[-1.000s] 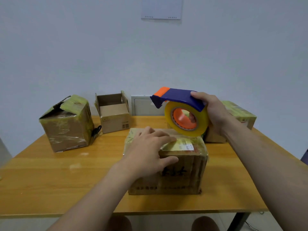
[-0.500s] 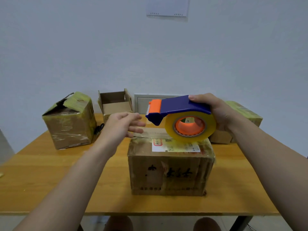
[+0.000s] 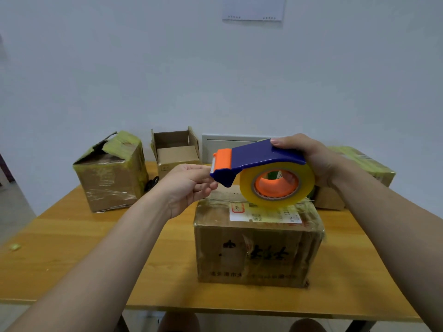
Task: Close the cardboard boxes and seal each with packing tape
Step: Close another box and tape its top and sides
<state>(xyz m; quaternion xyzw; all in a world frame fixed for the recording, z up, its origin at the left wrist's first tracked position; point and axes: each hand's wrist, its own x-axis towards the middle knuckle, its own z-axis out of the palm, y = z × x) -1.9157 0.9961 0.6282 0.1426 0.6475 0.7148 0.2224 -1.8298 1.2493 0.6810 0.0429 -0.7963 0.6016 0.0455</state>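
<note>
- Wooden table (image 3: pixel 72 236); closed cardboard box (image 3: pixel 256 255) sits just below the right hand (image 3: pixel 316 159);
- right hand wraps the handle of the rigid, light tape dispenser (image 3: pixel 263 158);
- left hand (image 3: pixel 189 185), fingers curled, seemingly pinches thin, sticky packing tape (image 3: pixel 309 185) at the cutter; hold its edge.

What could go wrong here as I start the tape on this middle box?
The fingers of your left hand sit right at the tape dispenser's serrated blade; a slip might nick them. Neither hand holds the middle box, so pulling tape across it may shift it.
</note>
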